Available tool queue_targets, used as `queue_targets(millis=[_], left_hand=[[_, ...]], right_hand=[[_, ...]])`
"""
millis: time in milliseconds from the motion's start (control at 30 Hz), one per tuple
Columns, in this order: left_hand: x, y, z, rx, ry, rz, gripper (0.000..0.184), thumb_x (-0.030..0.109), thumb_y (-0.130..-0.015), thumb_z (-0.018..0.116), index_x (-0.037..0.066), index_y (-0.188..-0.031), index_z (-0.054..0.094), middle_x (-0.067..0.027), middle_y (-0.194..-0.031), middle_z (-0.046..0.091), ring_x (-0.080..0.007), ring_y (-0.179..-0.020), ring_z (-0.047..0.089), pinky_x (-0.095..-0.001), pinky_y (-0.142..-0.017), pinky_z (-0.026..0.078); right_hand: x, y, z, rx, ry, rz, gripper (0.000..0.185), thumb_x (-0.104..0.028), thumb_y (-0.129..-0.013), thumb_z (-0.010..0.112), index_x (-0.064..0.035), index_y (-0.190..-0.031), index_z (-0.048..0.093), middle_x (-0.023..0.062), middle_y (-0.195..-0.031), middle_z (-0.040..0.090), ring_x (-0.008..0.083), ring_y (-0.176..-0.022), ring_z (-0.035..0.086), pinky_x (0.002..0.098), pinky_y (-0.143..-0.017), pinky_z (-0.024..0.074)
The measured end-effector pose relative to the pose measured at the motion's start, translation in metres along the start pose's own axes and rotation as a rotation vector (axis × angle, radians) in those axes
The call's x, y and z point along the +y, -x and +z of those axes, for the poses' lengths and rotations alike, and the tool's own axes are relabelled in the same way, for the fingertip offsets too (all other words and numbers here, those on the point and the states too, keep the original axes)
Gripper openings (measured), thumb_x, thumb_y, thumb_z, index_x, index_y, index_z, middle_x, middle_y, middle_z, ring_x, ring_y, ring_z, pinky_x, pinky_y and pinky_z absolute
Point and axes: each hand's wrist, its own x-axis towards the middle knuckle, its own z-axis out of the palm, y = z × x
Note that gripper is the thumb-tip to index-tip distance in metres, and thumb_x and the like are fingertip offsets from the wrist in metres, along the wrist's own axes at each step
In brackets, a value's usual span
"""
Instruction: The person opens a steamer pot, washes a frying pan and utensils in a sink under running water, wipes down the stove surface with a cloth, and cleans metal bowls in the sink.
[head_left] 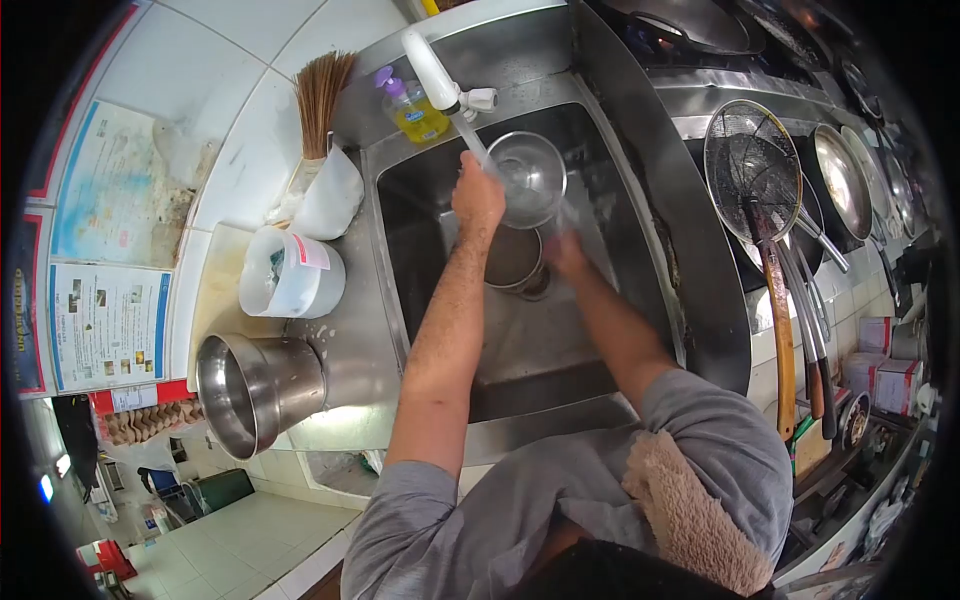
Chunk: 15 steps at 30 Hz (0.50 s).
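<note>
In the sink (640, 290), a round stainless pot (527, 180) is tilted under the tap (432, 75), its round opening facing up towards me. My left hand (478, 192) is closed at the pot's left edge, beside the pale stream below the tap. Motion smears my right hand (565, 252), which is just below the pot's lower right side; its fingers cannot be made out. Beneath the tilted pot, a second metal pot (513, 262) stands on the sink floor, partly covered by it.
Left of the sink are a soap bottle (415, 112), a bristle brush (320, 105), a white plastic tub (292, 275) and a steel pot (262, 385) on its side. At right, a wire strainer (752, 165) and long-handled tools hang beside the stove.
</note>
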Motion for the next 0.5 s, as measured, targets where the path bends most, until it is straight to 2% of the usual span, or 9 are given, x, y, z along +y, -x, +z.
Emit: queue_targets(millis=[67, 133, 167, 233, 267, 300, 367, 433, 500], left_hand=[[0.003, -0.001, -0.01, -0.039, -0.05, 0.032, 0.028, 0.011, -0.077, 0.048, 0.003, -0.104, 0.043, -0.024, -0.094, 0.058, -0.0422, -0.089, 0.056, -0.0498, -0.078, 0.041], [0.005, -0.009, -0.012, -0.086, -0.164, 0.052, 0.03, 0.011, -0.076, 0.052, 0.004, -0.104, 0.047, -0.0217, -0.091, 0.06, -0.0401, -0.085, 0.058, -0.0485, -0.075, 0.044], [0.005, -0.013, -0.013, -0.086, -0.163, 0.048, 0.03, 0.011, -0.076, 0.052, 0.004, -0.104, 0.047, -0.0217, -0.091, 0.06, -0.0401, -0.085, 0.058, -0.0485, -0.075, 0.044], [0.0, -0.02, -0.01, 0.099, -0.128, 0.164, 0.024, 0.011, -0.072, 0.057, 0.003, -0.095, 0.054, -0.0205, -0.09, 0.061, -0.0382, -0.085, 0.058, -0.0451, -0.076, 0.045], [-0.003, -0.025, -0.007, 0.098, -0.128, 0.156, 0.024, 0.011, -0.072, 0.057, 0.003, -0.095, 0.054, -0.0205, -0.09, 0.061, -0.0382, -0.085, 0.058, -0.0451, -0.076, 0.045], [-0.007, -0.031, -0.003, 0.124, 0.015, 0.175, 0.021, 0.011, -0.07, 0.06, 0.002, -0.089, 0.057, -0.0192, -0.087, 0.062, -0.0359, -0.083, 0.059, -0.0426, -0.075, 0.045], [-0.009, -0.043, 0.009, 0.128, 0.31, 0.176, 0.02, 0.01, -0.064, 0.068, 0.001, -0.08, 0.06, -0.0165, -0.081, 0.063, -0.0292, -0.08, 0.061, -0.0362, -0.073, 0.046], [0.001, -0.036, 0.014, 0.066, 0.249, 0.166, 0.02, 0.011, -0.065, 0.068, 0.001, -0.08, 0.06, -0.0155, -0.08, 0.063, -0.0283, -0.08, 0.061, -0.0356, -0.072, 0.046], [0.008, -0.029, 0.014, -0.08, 0.236, 0.09, 0.022, 0.011, -0.065, 0.068, 0.003, -0.083, 0.06, -0.0141, -0.082, 0.063, -0.0287, -0.081, 0.061, -0.0359, -0.073, 0.046]], right_hand=[[-0.061, 0.019, 0.049, -0.105, -0.086, -0.212, 0.051, -0.052, -0.087, 0.037, -0.0069, -0.107, 0.051, 0.0095, -0.105, 0.054, 0.0231, -0.094, 0.052, 0.0379, -0.078, 0.0461], [-0.09, 0.007, 0.077, -0.337, -0.026, -0.302, 0.043, -0.047, -0.085, 0.048, -0.0071, -0.098, 0.052, 0.005, -0.093, 0.056, 0.0185, -0.088, 0.055, 0.0316, -0.079, 0.0449], [-0.102, 0.002, 0.083, -0.337, -0.024, -0.299, 0.043, -0.047, -0.085, 0.048, -0.0071, -0.098, 0.052, 0.005, -0.093, 0.056, 0.0185, -0.088, 0.055, 0.0316, -0.079, 0.0449], [-0.109, -0.002, 0.086, -0.212, 1.062, -0.873, 0.026, -0.02, -0.081, 0.061, -0.0076, -0.101, 0.05, 0.0023, -0.089, 0.057, 0.0162, -0.083, 0.055, 0.025, -0.071, 0.0435], [-0.101, -0.003, 0.083, -0.217, 1.066, -0.866, 0.026, -0.02, -0.081, 0.061, -0.0076, -0.101, 0.05, 0.0023, -0.089, 0.057, 0.0162, -0.083, 0.055, 0.025, -0.071, 0.0435], [-0.094, 0.007, 0.086, -0.069, 0.864, -0.715, 0.033, -0.013, -0.077, 0.064, -0.0063, -0.105, 0.049, 0.0051, -0.093, 0.057, 0.018, -0.083, 0.056, 0.0269, -0.072, 0.0452], [-0.076, 0.048, 0.097, 0.0, 0.001, -0.335, 0.03, -0.005, -0.073, 0.066, -0.0023, -0.099, 0.052, 0.0091, -0.089, 0.058, 0.0221, -0.073, 0.057, 0.0354, -0.067, 0.0509], [-0.026, 0.014, 0.064, -0.242, -0.229, 0.136, 0.021, -0.004, -0.074, 0.063, -0.0013, -0.094, 0.057, 0.0123, -0.089, 0.059, 0.0251, -0.073, 0.058, 0.0393, -0.064, 0.0526], [-0.013, 0.019, 0.06, -0.207, -0.177, 0.153, 0.018, -0.004, -0.075, 0.063, -0.001, -0.092, 0.058, 0.0128, -0.088, 0.059, 0.0255, -0.073, 0.058, 0.039, -0.065, 0.0527]])
